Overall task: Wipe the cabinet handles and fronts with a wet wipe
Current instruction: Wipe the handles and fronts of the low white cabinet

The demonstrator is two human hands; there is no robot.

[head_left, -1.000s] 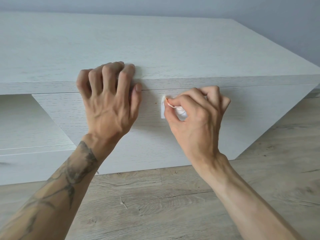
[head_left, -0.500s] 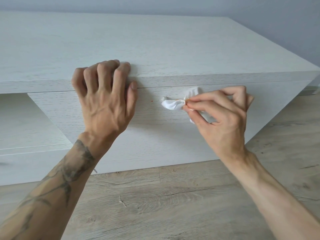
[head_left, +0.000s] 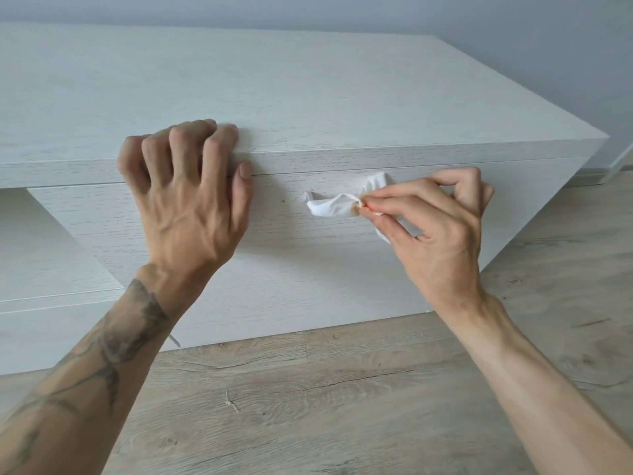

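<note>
Left hand (head_left: 185,207) clutches cabinet top (head_left: 308,97); right hand (head_left: 435,231) pinches wipe (head_left: 332,205) on handle (head_left: 309,195).

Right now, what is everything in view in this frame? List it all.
cabinet: one, whitewashed wood grain, low, standing on the floor.
cabinet front: one, same finish, under the top board.
handle: one, pale, mid-front, mostly wrapped by the wipe.
wet wipe: one, white, around the handle.
spot: one, brownish, on the front left of the handle.
floor: one, light wood planks, foreground.
wall: one, grey, behind.
left hand: one, grips the cabinet's top edge.
right hand: one, pinches the wet wipe.
</note>
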